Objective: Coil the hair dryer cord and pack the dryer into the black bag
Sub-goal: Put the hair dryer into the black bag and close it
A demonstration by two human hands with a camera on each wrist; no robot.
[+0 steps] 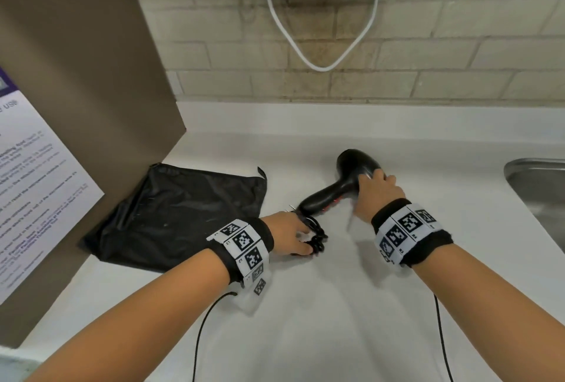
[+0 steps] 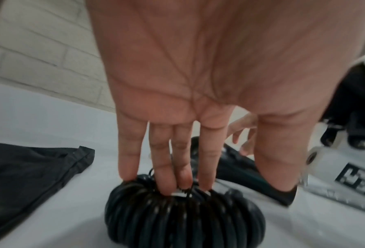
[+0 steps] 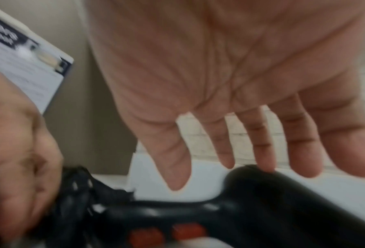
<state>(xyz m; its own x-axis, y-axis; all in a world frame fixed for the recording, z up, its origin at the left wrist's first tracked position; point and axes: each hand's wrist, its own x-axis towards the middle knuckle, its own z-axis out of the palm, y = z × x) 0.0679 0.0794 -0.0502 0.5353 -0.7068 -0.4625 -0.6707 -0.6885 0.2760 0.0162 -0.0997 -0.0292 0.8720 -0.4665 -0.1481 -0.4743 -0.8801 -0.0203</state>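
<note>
Both hands engaged: left hand point(image 2: 198, 83) fingers point(image 2: 162, 167) straight, pressing the bunched cord point(image 2: 183, 216) on the counter point(image 1: 336, 305); right hand point(image 1: 377, 190) spread over the dryer point(image 1: 351, 167). Black bag point(image 1: 171, 213) lies flat beside them. Risk: springy coil pops loose if pressure eases.

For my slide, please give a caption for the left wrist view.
Left hand fingers press on coiled black cord beside black bag.

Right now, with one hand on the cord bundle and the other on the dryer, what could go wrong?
The coiled black spiral cord is only pressed by straight fingertips of the left hand, so it may spring loose when lifted. The right hand rests open on the glossy black hair dryer, which could slip. The flat black fabric bag looks unopened, so packing may snag.
</note>
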